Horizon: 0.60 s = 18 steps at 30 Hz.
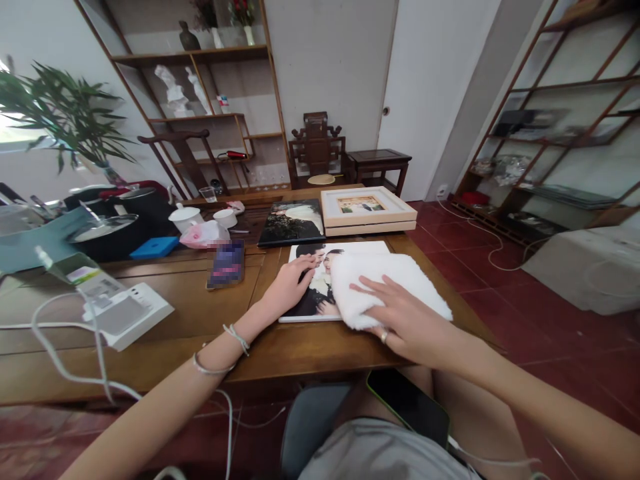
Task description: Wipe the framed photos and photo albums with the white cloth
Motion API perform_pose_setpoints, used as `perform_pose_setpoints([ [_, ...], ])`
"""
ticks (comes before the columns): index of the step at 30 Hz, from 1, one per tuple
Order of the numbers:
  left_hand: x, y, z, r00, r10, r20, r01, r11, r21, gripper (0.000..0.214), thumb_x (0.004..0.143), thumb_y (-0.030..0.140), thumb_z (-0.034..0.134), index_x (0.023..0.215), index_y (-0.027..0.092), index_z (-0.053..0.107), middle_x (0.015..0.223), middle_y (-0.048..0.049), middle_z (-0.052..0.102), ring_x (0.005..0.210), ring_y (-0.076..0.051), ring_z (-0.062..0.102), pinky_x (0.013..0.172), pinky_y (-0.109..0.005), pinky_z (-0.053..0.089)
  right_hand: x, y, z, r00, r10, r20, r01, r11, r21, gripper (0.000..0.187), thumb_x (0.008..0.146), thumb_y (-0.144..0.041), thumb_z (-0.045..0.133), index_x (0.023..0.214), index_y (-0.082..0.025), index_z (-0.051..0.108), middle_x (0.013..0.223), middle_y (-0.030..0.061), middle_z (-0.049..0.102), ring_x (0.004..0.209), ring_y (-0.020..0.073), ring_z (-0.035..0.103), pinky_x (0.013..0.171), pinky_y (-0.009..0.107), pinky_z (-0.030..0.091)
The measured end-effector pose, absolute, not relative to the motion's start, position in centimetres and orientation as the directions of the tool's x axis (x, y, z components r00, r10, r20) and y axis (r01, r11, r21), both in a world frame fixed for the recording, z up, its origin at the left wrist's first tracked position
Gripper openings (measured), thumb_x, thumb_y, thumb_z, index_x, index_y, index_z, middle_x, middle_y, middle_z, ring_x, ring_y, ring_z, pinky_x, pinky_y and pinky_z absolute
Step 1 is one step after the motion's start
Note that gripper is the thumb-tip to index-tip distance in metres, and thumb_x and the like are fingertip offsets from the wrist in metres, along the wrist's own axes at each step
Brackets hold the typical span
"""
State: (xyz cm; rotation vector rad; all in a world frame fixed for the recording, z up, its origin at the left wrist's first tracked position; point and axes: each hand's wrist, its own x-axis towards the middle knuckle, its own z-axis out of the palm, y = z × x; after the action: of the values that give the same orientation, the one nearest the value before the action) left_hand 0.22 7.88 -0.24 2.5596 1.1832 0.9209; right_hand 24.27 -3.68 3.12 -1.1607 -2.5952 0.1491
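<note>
On the wooden table in front of me lies a photo panel (311, 305) showing a couple in wedding clothes. My left hand (295, 283) rests on its left side, fingers stretched over the printed picture. A fluffy white cloth (417, 287), folded into a thick pad, covers the panel's right part and hangs past its edge. My right hand (393, 310) holds this cloth from above, fingers spread over it and pressing it onto the panel; the thumb side is partly hidden. Behind the panel are a darker photo panel (293, 223) and a pale framed photo box (370, 223).
On the left of the table (255, 347) are a phone (226, 263), an opened white box (133, 313), a white cable (55, 357), a blue block (155, 247) and a black pot (103, 237). A dark phone (413, 403) lies on my lap, with a cable attached.
</note>
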Motion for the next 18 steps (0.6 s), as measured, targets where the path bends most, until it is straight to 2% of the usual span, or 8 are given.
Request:
perform_pose_setpoints([
  [3,0.3,7.8,-0.2,0.497,0.736,0.460,0.635,-0.670,0.385,0.026,0.089,0.023,0.046,0.101,0.016,0.067,0.116,-0.0105,0.068,0.118,-0.024,0.057,0.102,-0.045,0.044,24.0,-4.8,3.5,-0.669,0.716,0.199,0.675,0.697,-0.241,0.028,0.078,-0.008,0.051,0.096,-0.020,0.069,0.143,0.0102,0.044,0.137,0.0280,0.027,0.110,0.056,0.020],
  [7,0.3,7.8,-0.1,0.506,0.730,0.459,0.633,-0.676,0.378,0.026,0.089,0.023,0.045,0.100,0.015,0.067,0.115,-0.0109,0.068,0.118,-0.024,0.057,0.103,-0.044,0.044,24.3,-3.9,3.7,-0.697,0.687,0.206,0.641,0.725,-0.252,0.033,0.078,-0.008,0.051,0.103,-0.021,0.068,0.142,0.0102,0.045,0.137,0.0259,0.029,0.111,0.054,0.021],
  [11,0.3,7.8,-0.1,0.504,0.735,0.453,0.633,-0.672,0.386,0.026,0.089,0.022,0.046,0.100,0.012,0.068,0.115,-0.0135,0.067,0.118,-0.025,0.057,0.104,-0.043,0.043,24.7,-1.4,3.5,-0.684,0.695,0.221,0.666,0.719,-0.200,0.032,0.081,-0.011,0.049,0.106,-0.018,0.066,0.141,0.0131,0.045,0.136,0.0254,0.031,0.111,0.051,0.023],
  [13,0.3,7.8,0.0,0.498,0.742,0.449,0.634,-0.665,0.395,0.026,0.088,0.022,0.047,0.100,0.011,0.068,0.115,-0.0144,0.068,0.118,-0.025,0.057,0.104,-0.043,0.043,24.8,0.1,3.5,-0.672,0.707,0.220,0.685,0.706,-0.178,0.033,0.081,-0.010,0.047,0.107,-0.019,0.066,0.139,0.0112,0.049,0.135,0.0261,0.032,0.110,0.052,0.024],
  [18,0.3,7.7,0.0,0.500,0.736,0.456,0.624,-0.671,0.399,0.024,0.088,0.022,0.048,0.100,0.015,0.067,0.113,-0.0114,0.069,0.117,-0.024,0.057,0.103,-0.045,0.043,25.0,4.0,3.7,-0.622,0.746,0.239,0.725,0.664,-0.183,0.034,0.084,-0.014,0.045,0.111,-0.019,0.064,0.130,0.0092,0.057,0.126,0.0281,0.043,0.104,0.050,0.034],
])
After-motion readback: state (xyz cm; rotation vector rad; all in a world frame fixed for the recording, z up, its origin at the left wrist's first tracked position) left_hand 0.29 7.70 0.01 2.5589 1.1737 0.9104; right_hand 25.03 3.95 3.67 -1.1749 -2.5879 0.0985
